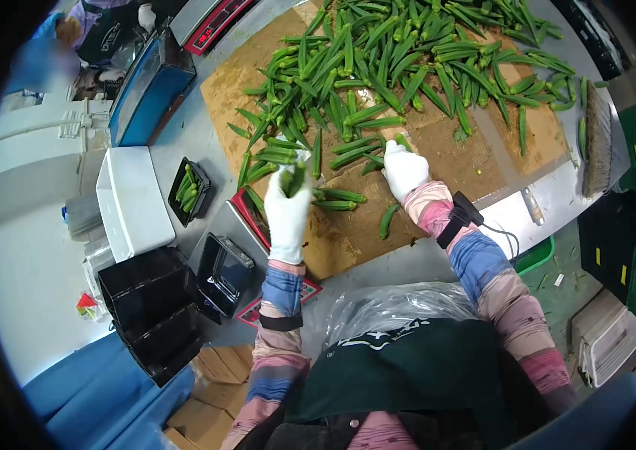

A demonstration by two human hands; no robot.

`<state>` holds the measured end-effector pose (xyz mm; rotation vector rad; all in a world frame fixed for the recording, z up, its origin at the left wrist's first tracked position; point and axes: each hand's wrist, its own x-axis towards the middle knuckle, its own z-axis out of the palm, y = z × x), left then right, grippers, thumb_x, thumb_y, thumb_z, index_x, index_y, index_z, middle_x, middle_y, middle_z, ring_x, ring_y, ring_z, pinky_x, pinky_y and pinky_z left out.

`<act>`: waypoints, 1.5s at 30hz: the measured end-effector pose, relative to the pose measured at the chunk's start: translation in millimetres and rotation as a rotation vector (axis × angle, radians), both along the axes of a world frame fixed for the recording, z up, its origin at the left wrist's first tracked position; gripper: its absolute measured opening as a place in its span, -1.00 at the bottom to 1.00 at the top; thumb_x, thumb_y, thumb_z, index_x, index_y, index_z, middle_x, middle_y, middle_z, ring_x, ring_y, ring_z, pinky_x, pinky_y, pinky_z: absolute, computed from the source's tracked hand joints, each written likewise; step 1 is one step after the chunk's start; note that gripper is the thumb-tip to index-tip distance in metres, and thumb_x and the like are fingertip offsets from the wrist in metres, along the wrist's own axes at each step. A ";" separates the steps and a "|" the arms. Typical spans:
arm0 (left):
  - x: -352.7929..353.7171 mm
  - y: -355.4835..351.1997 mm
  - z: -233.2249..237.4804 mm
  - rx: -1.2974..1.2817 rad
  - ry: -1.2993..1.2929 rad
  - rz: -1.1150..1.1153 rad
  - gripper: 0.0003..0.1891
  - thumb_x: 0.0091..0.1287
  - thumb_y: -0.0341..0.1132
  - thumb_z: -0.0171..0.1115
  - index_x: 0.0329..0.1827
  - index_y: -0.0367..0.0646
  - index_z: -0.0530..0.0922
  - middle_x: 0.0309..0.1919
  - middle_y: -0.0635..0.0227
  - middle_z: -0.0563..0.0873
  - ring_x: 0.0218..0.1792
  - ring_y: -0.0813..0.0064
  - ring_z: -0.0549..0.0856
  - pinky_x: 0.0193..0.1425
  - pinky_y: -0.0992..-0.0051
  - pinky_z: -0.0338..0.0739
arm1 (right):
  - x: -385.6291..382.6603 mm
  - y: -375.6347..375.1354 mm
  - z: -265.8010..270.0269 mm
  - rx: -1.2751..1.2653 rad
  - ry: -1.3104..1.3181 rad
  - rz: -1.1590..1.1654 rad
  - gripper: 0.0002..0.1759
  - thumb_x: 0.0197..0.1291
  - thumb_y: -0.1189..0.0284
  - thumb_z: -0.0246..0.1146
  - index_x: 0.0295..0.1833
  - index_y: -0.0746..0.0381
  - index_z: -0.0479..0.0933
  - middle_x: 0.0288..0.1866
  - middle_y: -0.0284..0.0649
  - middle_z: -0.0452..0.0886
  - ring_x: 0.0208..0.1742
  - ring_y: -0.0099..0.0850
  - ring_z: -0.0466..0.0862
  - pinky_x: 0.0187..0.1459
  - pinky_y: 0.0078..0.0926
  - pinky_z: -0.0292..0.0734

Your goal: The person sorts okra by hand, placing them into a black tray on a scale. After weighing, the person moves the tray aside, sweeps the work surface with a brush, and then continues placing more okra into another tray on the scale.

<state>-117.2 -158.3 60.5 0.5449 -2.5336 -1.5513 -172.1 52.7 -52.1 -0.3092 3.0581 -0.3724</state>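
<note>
My left hand [288, 217], in a white glove, is closed around a few green okra pods [293, 178] at the near left side of the heap. My right hand [405, 172], also gloved in white, has its fingers curled together at the end of an okra pod [402, 140]. The large okra heap [378, 52] spreads over a flattened cardboard sheet [445, 154]. Several pods lie loose between my hands, and a single curved pod [388, 220] lies nearer to me.
To the left are a black tray with okra [189, 191], empty black trays [224, 274], a white foam box [134, 199] and a red-edged scale [250, 217]. On the right lie a brush [598, 146] and a knife [532, 206]. Another person [104, 30] is at the upper left.
</note>
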 end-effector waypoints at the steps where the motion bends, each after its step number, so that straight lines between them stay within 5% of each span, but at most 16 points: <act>1: 8.0 10.4 7.3 -0.208 -0.132 -0.040 -0.77 0.35 -0.38 0.40 0.02 -0.21 0.64 -0.15 0.28 0.80 -0.13 0.47 0.76 0.06 0.50 0.61 | 1.8 0.8 0.4 0.032 0.050 -0.015 -0.59 0.09 0.27 0.45 -0.07 0.24 0.47 -0.35 -0.12 0.69 -0.36 -0.11 0.77 -0.31 -0.16 0.68; 4: 33.9 3.9 -31.9 -0.647 0.046 -0.421 -0.72 0.11 -0.51 0.41 -0.09 -0.12 0.64 -0.01 0.18 0.76 0.08 0.10 0.74 0.16 0.30 0.62 | 3.4 9.3 4.9 -0.071 0.025 -0.027 -0.65 0.10 0.31 0.41 -0.11 0.21 0.45 -0.36 -0.11 0.63 -0.32 -0.12 0.77 -0.31 -0.14 0.68; 10: 27.9 9.1 -57.5 -0.818 0.188 -0.699 -0.67 0.00 -0.49 0.44 -0.15 -0.11 0.57 -0.06 0.21 0.71 0.15 0.11 0.65 0.40 0.08 0.44 | 5.8 32.7 38.9 -0.394 -0.289 -0.033 -0.66 0.15 0.28 0.34 0.01 0.19 0.60 -0.13 -0.02 0.74 -0.11 -0.08 0.80 -0.06 -0.12 0.69; 11: 27.4 7.4 -60.9 -0.814 0.150 -0.703 -0.67 0.00 -0.48 0.43 -0.14 -0.10 0.56 -0.07 0.21 0.71 0.14 0.11 0.65 0.40 0.08 0.44 | 2.4 47.4 52.7 -0.462 -0.580 -0.071 -0.57 0.12 0.22 0.35 0.09 0.15 0.64 0.03 0.03 0.74 0.01 -0.03 0.76 0.10 -0.15 0.63; 13: 25.5 8.1 -56.4 -0.773 0.135 -0.665 -0.70 0.08 -0.47 0.44 -0.13 -0.09 0.55 -0.08 0.21 0.71 0.07 0.08 0.67 0.34 0.16 0.50 | 25.0 98.9 52.0 -1.007 -0.684 0.071 -0.61 0.18 0.39 0.38 0.12 0.29 0.62 -0.19 -0.28 0.71 -0.15 -0.51 0.63 -0.07 -0.44 0.58; 16: 32.4 28.6 -14.2 -0.361 -0.114 -0.206 -0.75 0.21 -0.44 0.41 -0.10 -0.11 0.55 -0.13 0.20 0.70 -0.06 0.19 0.72 0.19 0.28 0.60 | 53.9 197.5 116.4 -0.796 -0.992 0.183 -0.57 0.24 0.39 0.32 0.22 0.25 0.62 -0.12 -0.31 0.73 -0.12 -0.53 0.64 -0.01 -0.50 0.58; 17: 33.5 22.3 -20.1 -0.167 0.040 -0.091 -0.78 0.32 -0.37 0.39 -0.05 -0.14 0.55 -0.20 0.28 0.71 -0.20 0.36 0.73 -0.01 0.40 0.64 | 71.0 228.2 132.6 -0.752 -1.154 -0.031 -0.57 0.22 0.36 0.31 0.20 0.25 0.64 -0.10 -0.27 0.75 -0.14 -0.51 0.66 0.00 -0.46 0.59; 18: 32.6 18.2 -9.0 0.250 0.072 0.001 -0.74 0.34 -0.37 0.39 0.02 -0.17 0.55 -0.25 0.37 0.70 -0.25 0.50 0.70 -0.10 0.46 0.63 | 79.3 258.2 136.3 -0.569 -1.116 0.093 -0.57 0.20 0.35 0.33 0.17 0.27 0.67 -0.12 -0.22 0.76 -0.15 -0.46 0.69 -0.01 -0.41 0.60; 20: 37.7 -6.4 10.9 0.470 -0.054 0.143 -0.78 0.34 -0.40 0.40 -0.03 -0.21 0.59 -0.32 0.37 0.72 -0.37 0.53 0.70 -0.18 0.51 0.61 | 107.8 304.6 128.8 -0.418 -0.970 0.129 -0.59 0.22 0.39 0.36 0.17 0.29 0.67 -0.21 -0.20 0.78 -0.24 -0.41 0.73 -0.06 -0.38 0.64; 24: 37.8 -49.0 -0.7 0.608 -0.005 0.274 -0.77 0.35 -0.41 0.38 0.01 -0.23 0.60 -0.35 0.40 0.71 -0.40 0.52 0.69 -0.27 0.52 0.57 | 92.5 272.4 143.0 -0.750 -1.105 -0.280 -0.63 0.30 0.48 0.29 0.20 0.35 0.64 -0.27 -0.27 0.76 -0.36 -0.53 0.69 -0.21 -0.49 0.62; 28: 18.3 -46.5 -20.9 0.247 -0.082 0.208 -0.77 0.33 -0.41 0.35 0.00 -0.20 0.55 -0.30 0.45 0.67 -0.36 0.60 0.63 -0.27 0.57 0.51 | 57.2 200.5 89.5 -0.976 -0.763 -0.174 -0.63 0.35 0.47 0.28 0.24 0.35 0.61 -0.32 -0.42 0.68 -0.33 -0.67 0.61 -0.30 -0.66 0.51; 31: 10.7 -24.6 -59.8 -0.236 -0.189 0.204 -0.56 0.22 -0.35 0.42 0.13 -0.25 0.50 -0.11 0.10 0.74 -0.14 0.18 0.75 0.01 0.26 0.62 | 34.4 139.4 49.3 -1.065 -0.472 -0.220 -0.68 0.34 0.49 0.29 0.17 0.33 0.64 -0.16 -0.29 0.74 -0.15 -0.49 0.69 0.00 -0.51 0.58; 34: 7.1 3.0 -72.0 -0.601 -0.224 0.197 -0.41 0.17 -0.31 0.48 0.26 -0.17 0.46 0.01 -0.06 0.74 0.02 -0.09 0.73 0.12 0.09 0.60 | 19.8 98.8 20.5 -0.540 -0.080 -0.087 -0.48 0.17 0.28 0.44 0.22 0.24 0.61 0.06 -0.10 0.68 0.08 -0.14 0.71 0.11 -0.25 0.61; 40: -8.7 1.3 -46.7 -0.508 -0.102 0.232 -0.52 0.25 -0.31 0.46 0.19 -0.13 0.49 -0.06 0.04 0.77 -0.01 -0.04 0.76 0.07 0.20 0.63 | -9.2 63.2 21.0 -0.073 -0.143 0.004 -0.51 0.03 0.25 0.50 0.08 0.15 0.58 -0.10 -0.16 0.67 -0.08 -0.14 0.74 -0.04 -0.19 0.65; 43: -34.1 5.5 -53.5 -0.640 0.045 0.187 -0.51 0.18 -0.28 0.52 0.13 -0.13 0.51 -0.14 0.01 0.78 -0.11 -0.04 0.79 -0.04 0.18 0.65 | -18.9 54.1 35.8 -0.200 -0.120 0.079 -0.60 -0.02 0.35 0.47 -0.04 0.16 0.56 -0.15 -0.14 0.67 -0.08 -0.14 0.74 -0.06 -0.21 0.65; 45: -45.5 4.0 -75.9 -0.698 -0.030 0.088 -0.44 0.15 -0.27 0.54 0.18 -0.17 0.49 -0.03 -0.01 0.75 0.00 -0.08 0.74 0.07 0.13 0.61 | -23.4 36.1 41.0 -0.400 0.042 0.176 -0.59 -0.08 0.40 0.45 -0.06 0.15 0.54 -0.15 -0.14 0.67 -0.05 -0.15 0.73 -0.07 -0.22 0.65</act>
